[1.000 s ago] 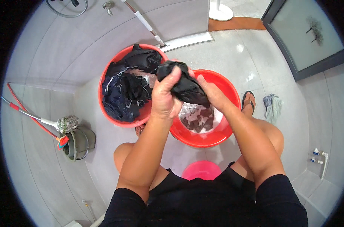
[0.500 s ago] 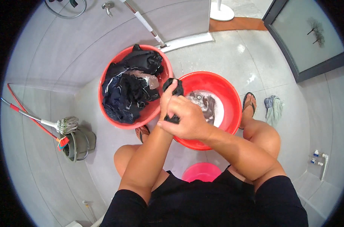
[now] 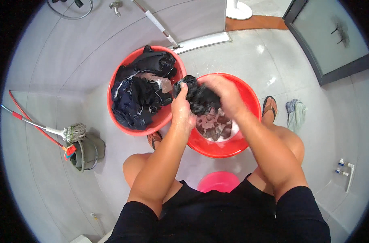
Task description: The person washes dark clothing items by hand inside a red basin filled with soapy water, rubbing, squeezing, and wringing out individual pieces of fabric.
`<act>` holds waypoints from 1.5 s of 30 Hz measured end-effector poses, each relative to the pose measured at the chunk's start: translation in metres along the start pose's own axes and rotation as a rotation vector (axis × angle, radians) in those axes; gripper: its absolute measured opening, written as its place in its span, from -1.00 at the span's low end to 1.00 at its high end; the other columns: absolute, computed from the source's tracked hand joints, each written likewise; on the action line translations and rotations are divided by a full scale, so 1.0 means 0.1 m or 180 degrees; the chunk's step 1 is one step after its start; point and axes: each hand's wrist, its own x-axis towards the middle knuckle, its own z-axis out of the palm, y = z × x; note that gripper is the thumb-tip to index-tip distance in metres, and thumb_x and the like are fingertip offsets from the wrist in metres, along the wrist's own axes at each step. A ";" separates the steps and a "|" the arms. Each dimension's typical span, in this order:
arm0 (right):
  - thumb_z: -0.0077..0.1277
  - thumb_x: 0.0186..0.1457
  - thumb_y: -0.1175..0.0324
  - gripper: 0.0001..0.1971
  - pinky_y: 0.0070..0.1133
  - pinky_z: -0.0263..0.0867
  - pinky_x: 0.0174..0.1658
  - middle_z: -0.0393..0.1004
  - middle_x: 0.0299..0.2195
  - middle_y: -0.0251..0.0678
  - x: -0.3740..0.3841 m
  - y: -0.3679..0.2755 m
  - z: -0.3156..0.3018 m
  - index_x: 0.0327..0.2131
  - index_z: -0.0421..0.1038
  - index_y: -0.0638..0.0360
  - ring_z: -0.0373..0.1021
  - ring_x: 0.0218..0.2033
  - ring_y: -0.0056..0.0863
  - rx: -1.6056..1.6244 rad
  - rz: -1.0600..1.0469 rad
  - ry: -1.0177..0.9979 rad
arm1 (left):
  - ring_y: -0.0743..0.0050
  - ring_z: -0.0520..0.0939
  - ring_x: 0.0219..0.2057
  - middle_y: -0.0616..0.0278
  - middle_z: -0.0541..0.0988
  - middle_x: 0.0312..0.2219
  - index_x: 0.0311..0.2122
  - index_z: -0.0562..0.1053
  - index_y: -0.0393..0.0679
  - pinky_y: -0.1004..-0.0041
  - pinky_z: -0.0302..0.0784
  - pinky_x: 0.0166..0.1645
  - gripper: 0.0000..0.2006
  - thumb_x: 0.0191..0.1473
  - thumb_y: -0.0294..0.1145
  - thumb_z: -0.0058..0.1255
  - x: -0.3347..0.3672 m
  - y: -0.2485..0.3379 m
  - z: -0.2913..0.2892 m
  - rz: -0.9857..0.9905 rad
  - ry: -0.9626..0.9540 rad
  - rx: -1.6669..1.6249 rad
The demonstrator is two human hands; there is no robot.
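Observation:
A wet, bunched black garment (image 3: 201,98) hangs over the red basin (image 3: 249,131) on the right. My left hand (image 3: 181,106) is closed on its left end, thumb up, close to the rim. Smeared by motion, my right hand (image 3: 225,92) is at the garment's right side; its fingers do not show clearly. Below the garment, dark cloth (image 3: 217,128) lies in foamy water in that basin. To the left, a second red basin (image 3: 131,131) holds a heap of dark wet clothes (image 3: 140,99), some with white edging.
A pink basin (image 3: 219,181) stands between my legs. At the left, a grey bucket (image 3: 91,152) has a mop (image 3: 74,133) and a red brush (image 3: 69,151) by it. A grey-green cloth (image 3: 294,116) lies on the floor beside my right foot. A framed glass door (image 3: 334,40) is at the far right.
My hands were pressed together around the tightly bunched black garment. Now they are apart, the right one has moved rightward, and the garment is spread wider between them.

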 end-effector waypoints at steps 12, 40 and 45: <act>0.11 0.02 0.08 -0.66 -0.22 0.40 -0.16 0.58 -0.32 0.08 0.31 0.30 -0.03 -0.37 0.54 0.21 0.51 -0.24 0.04 -0.2301 0.0244 0.1781 | 0.35 0.66 -0.24 0.21 0.62 -0.23 -0.05 0.49 -0.20 0.30 0.60 -0.09 -0.75 0.19 -0.37 0.07 -0.08 -0.05 0.12 0.0544 -0.0525 0.0321; 0.35 -0.03 0.06 -0.39 -0.52 0.33 0.03 0.53 -0.16 -0.26 -0.07 -0.63 -0.24 0.02 0.47 0.23 0.44 -0.11 -0.50 -0.1169 0.0227 -0.0389 | 0.51 0.61 -0.24 0.19 0.58 -0.22 0.06 0.46 -0.32 0.52 0.56 -0.08 -0.58 0.07 -0.53 0.24 -0.26 0.67 -0.07 0.1211 -0.0756 0.1450; 0.29 -0.18 0.16 -0.62 -0.43 0.37 -0.12 0.55 -0.26 -0.06 -0.07 -0.51 -0.25 -0.34 0.55 0.26 0.48 -0.24 -0.23 -0.3062 0.0504 -0.1052 | 0.56 0.61 -0.27 0.27 0.61 -0.28 -0.01 0.53 -0.29 0.53 0.55 -0.08 -0.61 0.03 -0.46 0.29 -0.34 0.66 0.05 0.1333 -0.0836 0.1792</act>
